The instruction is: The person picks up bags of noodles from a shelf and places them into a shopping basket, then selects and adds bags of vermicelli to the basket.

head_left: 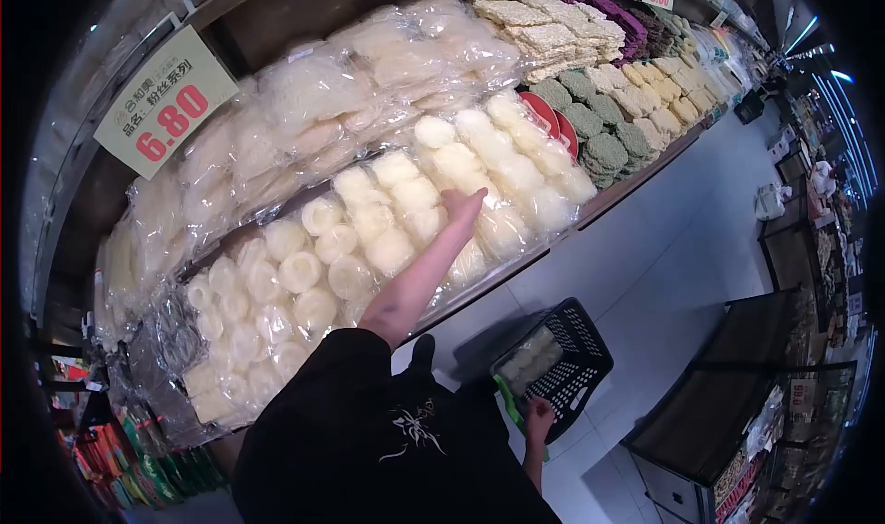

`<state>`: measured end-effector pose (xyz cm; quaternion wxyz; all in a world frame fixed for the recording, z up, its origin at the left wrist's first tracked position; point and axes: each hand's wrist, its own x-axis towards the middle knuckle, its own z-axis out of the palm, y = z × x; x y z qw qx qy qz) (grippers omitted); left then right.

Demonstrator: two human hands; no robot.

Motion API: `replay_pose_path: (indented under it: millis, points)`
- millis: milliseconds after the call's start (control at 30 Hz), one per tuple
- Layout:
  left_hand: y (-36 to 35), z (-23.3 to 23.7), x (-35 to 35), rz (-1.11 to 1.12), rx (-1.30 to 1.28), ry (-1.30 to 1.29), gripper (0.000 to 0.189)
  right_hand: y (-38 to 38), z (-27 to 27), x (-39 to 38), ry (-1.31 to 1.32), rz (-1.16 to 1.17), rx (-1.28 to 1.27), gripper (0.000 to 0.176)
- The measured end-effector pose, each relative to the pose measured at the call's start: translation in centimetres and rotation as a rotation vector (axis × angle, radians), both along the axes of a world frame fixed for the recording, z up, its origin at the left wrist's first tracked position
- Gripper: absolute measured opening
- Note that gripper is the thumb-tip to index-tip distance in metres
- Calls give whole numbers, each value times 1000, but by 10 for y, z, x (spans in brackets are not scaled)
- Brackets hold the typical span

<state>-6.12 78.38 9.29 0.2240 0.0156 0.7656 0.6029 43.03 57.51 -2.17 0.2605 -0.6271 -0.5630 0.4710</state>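
Note:
My left hand (pixel 464 206) reaches across the shelf and rests over the clear-wrapped packs of pale rice vermicelli (pixel 458 166), its thumb and fingers apart. Beneath it is one long pack (pixel 504 227) of whitish noodle bundles. Low at my right side, my right hand (pixel 539 417) is closed around the green handle (pixel 508 397) of a black shopping basket (pixel 590 344). Inside that basket lies a wrapped pack of noodle bundles (pixel 532 358).
Translucent bagged noodles (pixel 313 86) fill the back of the shelf. Green noodle cakes (pixel 590 123) and yellow ones (pixel 664 91) continue to the right. A price sign (pixel 166 105) stands at upper left. Dark display bins (pixel 710 404) line the aisle's other side.

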Motion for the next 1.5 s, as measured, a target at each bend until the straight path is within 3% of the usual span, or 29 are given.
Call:
replay_pose_path:
  millis: [67,133,167,333,400,433,500,700,767,833,900,1000,1067,1200,1267,1333,1367,1400,1467,1500]
  points:
    - [-3,21,7,-21,-51,-38,80,-19,4,-21,-43,-48,9,17]
    - [-8,38,10,-51,-100,-72,77,-31,47,-57,-623,53,197,18]
    - [-9,41,11,-76,-98,-24,74,-31,49,-65,-695,35,144,19]
    - [-2,50,-8,-167,38,-1,70,-20,58,-77,-798,40,81,19]
    - [3,47,-19,-74,83,-263,68,-23,59,-78,-808,10,77,20]
    - [1,43,-24,-79,84,-265,68,-23,60,-79,-820,3,92,20]
    - [-16,52,-37,-239,228,-306,73,-20,65,-82,-836,-10,109,20]
    - [-99,89,-35,-265,505,-342,78,-15,71,-82,-846,35,2,23]
    - [-125,105,-18,-244,509,-367,76,-12,73,-79,-633,8,-101,27]
    - [-152,140,5,-497,719,-444,71,0,25,-59,126,-90,-61,32]
    - [-171,181,42,-587,712,-490,67,16,91,-83,451,-66,-238,46]
    - [-168,187,99,-784,700,-529,64,32,204,-124,1136,205,-373,73]
    - [-159,180,141,-899,676,-542,63,25,214,-112,1314,233,-377,75]
    - [-134,148,216,-1086,455,-596,58,13,223,-86,1162,-15,-360,65]
    - [-124,116,243,-1136,388,-667,56,18,225,-73,831,-153,-420,51]
    - [-116,74,266,-1248,115,-698,46,17,200,-52,847,-261,-466,46]
    - [-115,37,278,-1311,-20,-537,35,18,183,-39,858,-344,-501,40]
    - [-121,2,288,-1327,-38,-545,35,20,168,-25,863,-368,-506,40]
    - [-145,-26,302,-1132,-55,-619,32,24,135,8,964,-451,-705,40]
    - [-156,-31,307,-1172,-125,-478,29,26,113,22,970,-477,-712,40]
